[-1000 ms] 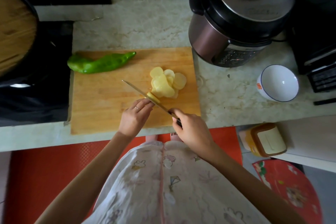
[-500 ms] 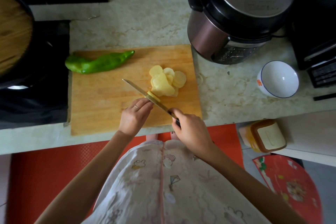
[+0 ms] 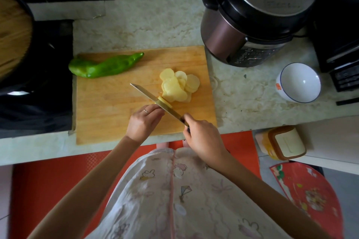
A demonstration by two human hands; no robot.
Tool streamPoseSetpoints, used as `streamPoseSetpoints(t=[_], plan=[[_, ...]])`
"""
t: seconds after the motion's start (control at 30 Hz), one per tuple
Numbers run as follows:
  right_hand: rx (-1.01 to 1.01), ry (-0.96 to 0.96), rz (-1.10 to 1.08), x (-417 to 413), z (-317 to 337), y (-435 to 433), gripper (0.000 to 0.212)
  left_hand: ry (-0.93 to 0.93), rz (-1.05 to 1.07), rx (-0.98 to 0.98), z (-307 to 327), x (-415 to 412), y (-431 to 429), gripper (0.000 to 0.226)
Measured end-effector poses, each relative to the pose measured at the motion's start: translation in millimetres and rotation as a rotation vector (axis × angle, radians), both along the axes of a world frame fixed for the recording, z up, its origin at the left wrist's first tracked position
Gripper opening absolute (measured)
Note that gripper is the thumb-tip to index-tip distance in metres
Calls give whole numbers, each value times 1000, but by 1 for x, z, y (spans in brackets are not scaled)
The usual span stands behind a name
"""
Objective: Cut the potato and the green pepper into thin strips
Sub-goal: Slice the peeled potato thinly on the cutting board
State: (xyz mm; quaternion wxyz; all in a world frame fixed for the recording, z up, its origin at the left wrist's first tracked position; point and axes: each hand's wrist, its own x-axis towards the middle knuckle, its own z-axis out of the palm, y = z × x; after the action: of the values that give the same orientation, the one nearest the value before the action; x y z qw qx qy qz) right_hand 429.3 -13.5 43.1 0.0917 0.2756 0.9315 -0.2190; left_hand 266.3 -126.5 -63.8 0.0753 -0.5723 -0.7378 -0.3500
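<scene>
On the wooden cutting board (image 3: 108,106) lies a whole green pepper (image 3: 104,65) at the far left corner. A pile of round potato slices (image 3: 177,87) sits right of the board's middle. My right hand (image 3: 203,137) grips the handle of a knife (image 3: 149,96), whose blade runs diagonally up-left. A small end piece of potato (image 3: 165,103) sits against the blade's right side. My left hand (image 3: 144,120), fingers curled, holds the potato piece from the left of the blade.
A dark pressure cooker (image 3: 252,13) stands behind the board's right corner. A white bowl (image 3: 299,82) sits right of it. A black stove with a wok and wooden lid (image 3: 13,29) is at the left. An orange container (image 3: 281,142) sits below the counter edge.
The knife and both hands have stayed almost in place; the blade has edged slightly against the last potato piece. The slice pile and pepper have not moved.
</scene>
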Motion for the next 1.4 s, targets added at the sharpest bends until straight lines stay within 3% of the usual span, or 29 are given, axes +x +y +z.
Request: streamPoseSetpoints(t=[0.6,0.77,0.9,1.1,1.3,1.4], plan=[[-44,-60,-17,-23,-5,5,21,-65,-63,1,-2,-11,5,3],[-91,-50,-7,-26,-5,10,3,-85,-60,28,-2,-7,5,5],[-118,-53,-8,-20,-5,17,2,-104,-39,51,0,-7,7,8],[-141,-56,1,-38,-13,17,11,-128,-45,47,-3,-5,4,4],[-109,-35,-12,-36,-21,14,5,-129,-34,55,1,-3,6,7],[-106,-76,-14,-40,-29,15,21,-114,-35,52,0,-3,6,8]])
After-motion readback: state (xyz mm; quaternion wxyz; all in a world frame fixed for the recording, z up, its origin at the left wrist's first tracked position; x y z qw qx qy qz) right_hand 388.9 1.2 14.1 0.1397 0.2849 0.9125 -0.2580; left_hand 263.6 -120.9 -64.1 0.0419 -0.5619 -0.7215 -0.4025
